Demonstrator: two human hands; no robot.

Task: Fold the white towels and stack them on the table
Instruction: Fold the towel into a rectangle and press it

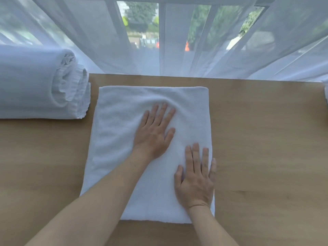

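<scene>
A white towel (pixel 117 139) lies folded into a long rectangle on the wooden table (pixel 266 157), running from near the far edge towards me. My left hand (pixel 154 132) presses flat on the towel's middle, fingers straight and spread. My right hand (pixel 196 178) lies flat on the towel's near right part, fingers straight, with the little finger at the right edge. Neither hand holds anything.
A big roll of white cloth (pixel 35 82) lies at the table's far left, close to the towel's left corner. A sliver of something white (pixel 326 95) shows at the right border. Sheer curtains (pixel 230 41) hang behind the table's far edge.
</scene>
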